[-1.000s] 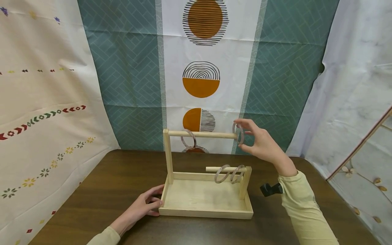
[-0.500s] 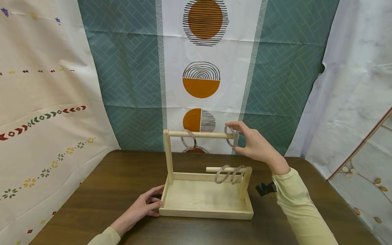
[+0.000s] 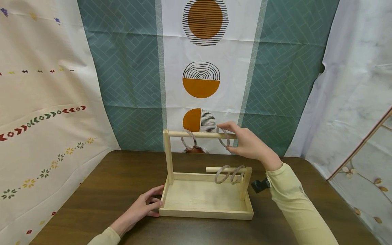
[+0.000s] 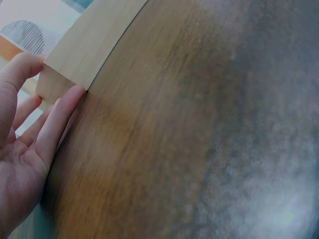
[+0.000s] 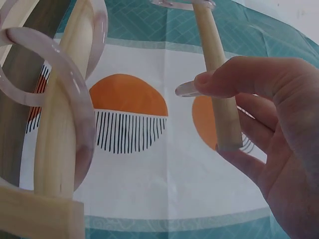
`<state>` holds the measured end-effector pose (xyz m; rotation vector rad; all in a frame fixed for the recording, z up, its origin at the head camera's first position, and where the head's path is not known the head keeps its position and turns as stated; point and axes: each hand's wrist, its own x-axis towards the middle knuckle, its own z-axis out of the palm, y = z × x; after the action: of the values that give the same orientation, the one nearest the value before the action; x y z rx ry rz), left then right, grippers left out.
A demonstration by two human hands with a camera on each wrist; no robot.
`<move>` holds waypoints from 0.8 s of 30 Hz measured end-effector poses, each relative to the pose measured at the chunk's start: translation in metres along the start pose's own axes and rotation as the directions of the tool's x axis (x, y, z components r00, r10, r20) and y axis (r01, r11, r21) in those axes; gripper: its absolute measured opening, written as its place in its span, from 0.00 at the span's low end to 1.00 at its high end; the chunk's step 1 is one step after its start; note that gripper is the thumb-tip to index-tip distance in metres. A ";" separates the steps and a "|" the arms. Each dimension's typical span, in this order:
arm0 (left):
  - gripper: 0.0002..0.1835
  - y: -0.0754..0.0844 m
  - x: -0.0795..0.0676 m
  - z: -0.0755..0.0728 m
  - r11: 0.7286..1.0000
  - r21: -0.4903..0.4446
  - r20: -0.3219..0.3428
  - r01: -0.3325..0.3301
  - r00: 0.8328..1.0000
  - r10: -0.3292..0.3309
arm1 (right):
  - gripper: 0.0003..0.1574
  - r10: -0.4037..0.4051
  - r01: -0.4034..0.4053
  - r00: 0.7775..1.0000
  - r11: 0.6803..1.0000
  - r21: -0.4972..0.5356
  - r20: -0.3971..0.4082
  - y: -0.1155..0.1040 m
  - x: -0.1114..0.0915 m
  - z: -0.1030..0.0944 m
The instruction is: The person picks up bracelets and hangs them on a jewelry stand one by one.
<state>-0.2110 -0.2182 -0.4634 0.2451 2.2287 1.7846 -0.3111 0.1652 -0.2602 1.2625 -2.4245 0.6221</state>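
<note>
My right hand [image 3: 251,144] pinches a pale, translucent purplish bangle [image 5: 186,89] between thumb and fingertips. This bangle encircles the upper rod [image 3: 208,135] of a light wooden stand, a little in from the rod's free right end. Further left, a similar bangle [image 3: 195,140] hangs on the same rod. Two more bangles [image 3: 216,177] hang on the shorter lower rod [image 3: 211,169], near its right post. With its fingers extended, my left hand [image 3: 141,205] rests against the left end wall of the stand's tray base [image 3: 205,214], at the front corner.
The stand sits on a dark brown wooden table [image 3: 92,190]. Its tall left post [image 3: 168,160] and short right post [image 3: 245,183] rise from the tray ends. Patterned cloth [image 3: 131,85] hangs behind the table, with pale cloths at both sides.
My right hand has moved left, bringing the bangle from the upper rod's free end further inward along it. The left hand and the stand have stayed in place.
</note>
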 end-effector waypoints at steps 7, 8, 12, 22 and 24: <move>0.37 -0.001 0.001 0.000 1.000 -0.001 0.000 -0.003 1.000 0.003 | 0.46 -0.039 0.039 0.999 0.999 0.013 0.016 -0.004 0.007 0.003; 0.37 -0.001 0.001 0.000 1.000 -0.001 0.001 -0.004 1.000 0.004 | 0.45 -0.046 0.045 0.999 0.999 0.015 0.017 -0.004 0.008 0.003; 0.37 -0.002 0.001 -0.001 1.000 -0.001 0.007 -0.007 1.000 0.007 | 0.45 -0.062 0.062 0.998 0.998 0.005 0.026 -0.005 0.011 0.005; 0.38 -0.002 0.002 -0.001 1.000 -0.001 0.005 -0.003 1.000 0.003 | 0.48 -0.046 0.048 0.998 0.995 -0.092 0.031 -0.008 0.013 0.007; 0.37 -0.002 0.001 -0.001 1.000 -0.001 0.006 -0.004 1.000 0.004 | 0.48 -0.037 0.040 0.999 0.993 -0.108 0.038 -0.009 0.014 0.008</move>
<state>-0.2125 -0.2191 -0.4656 0.2543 2.2246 1.7852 -0.3122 0.1473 -0.2585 1.2834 -2.4216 0.4535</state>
